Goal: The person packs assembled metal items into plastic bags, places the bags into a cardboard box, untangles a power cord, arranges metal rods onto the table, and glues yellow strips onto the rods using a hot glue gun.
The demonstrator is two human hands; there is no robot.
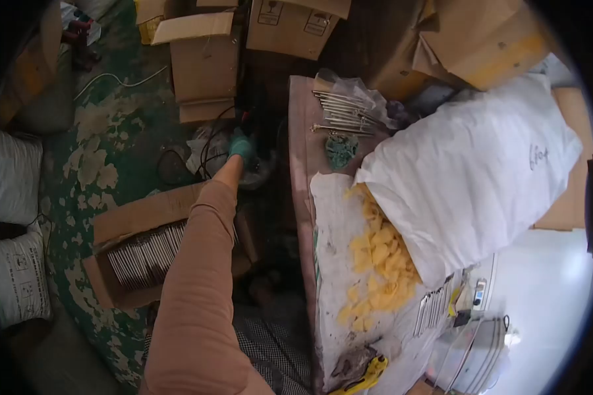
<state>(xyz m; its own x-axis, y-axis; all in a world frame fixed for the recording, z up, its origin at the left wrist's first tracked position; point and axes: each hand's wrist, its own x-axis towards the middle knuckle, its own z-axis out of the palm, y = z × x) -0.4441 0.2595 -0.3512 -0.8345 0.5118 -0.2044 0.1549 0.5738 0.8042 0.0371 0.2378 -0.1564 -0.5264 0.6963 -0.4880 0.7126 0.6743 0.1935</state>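
My left hand [241, 145], in a green glove, is stretched far down and forward beside the table. Close to it are a clear plastic bag [256, 175], a black cable [207, 148] and a small red and black item [245, 116]. Its fingers are too small and dark to show whether they grip anything. Under my forearm stands an open carton [148, 212] packed with rows of thin metal rods [146, 255]. My right hand is out of view.
On the table to the right, yellow pieces [380, 257] spill from a white sack [468, 174]. Metal rods [342, 112], a green clump [341, 151] and a yellow-handled tool [370, 375] also lie there. Cartons [204, 66] stand ahead; stuffed sacks [10, 174] line the left.
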